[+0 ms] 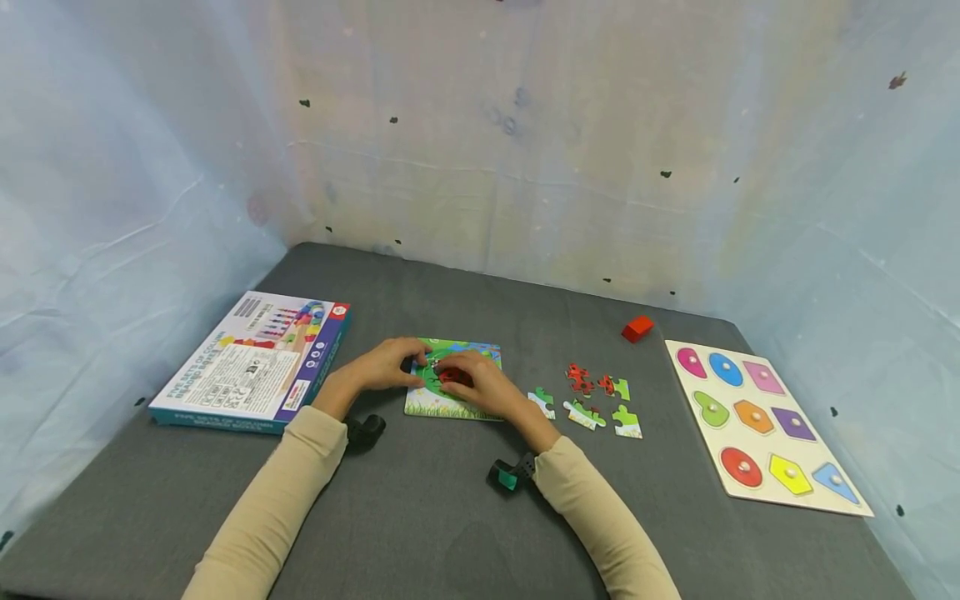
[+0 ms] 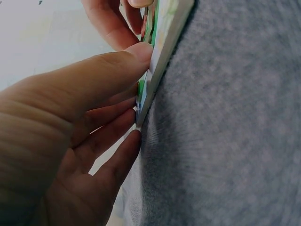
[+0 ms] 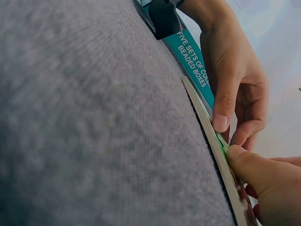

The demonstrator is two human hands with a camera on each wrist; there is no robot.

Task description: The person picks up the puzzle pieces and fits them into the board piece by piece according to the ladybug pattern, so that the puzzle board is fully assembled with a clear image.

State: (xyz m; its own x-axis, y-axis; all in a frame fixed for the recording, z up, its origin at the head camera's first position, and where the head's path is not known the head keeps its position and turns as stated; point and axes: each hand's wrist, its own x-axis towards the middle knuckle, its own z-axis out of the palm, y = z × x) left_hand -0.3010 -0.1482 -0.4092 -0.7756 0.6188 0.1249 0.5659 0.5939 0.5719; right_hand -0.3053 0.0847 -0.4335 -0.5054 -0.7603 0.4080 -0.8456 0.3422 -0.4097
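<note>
A jigsaw puzzle board (image 1: 450, 412) with a green meadow and ladybug picture lies flat on the grey table. At its left side my left hand (image 1: 386, 364) rests, thumb tip on the top face and fingers at the far edge. My right hand (image 1: 483, 385) reaches over from the right, its thumb and fingers curled about a red and black ladybug puzzle piece (image 1: 455, 377) on the board. In the right wrist view, the right thumb (image 3: 249, 165) comes close to the left fingertips. The fingers partly hide the piece's edges.
Several loose puzzle pieces (image 1: 580, 379) lie right of the board. Beyond them are a red block (image 1: 637, 328) and a wooden shape board (image 1: 723, 450) with knobbed pieces. A beaded-boxes carton (image 1: 247, 358) sits at the left. A pale curtain (image 1: 487, 167) hangs behind the table.
</note>
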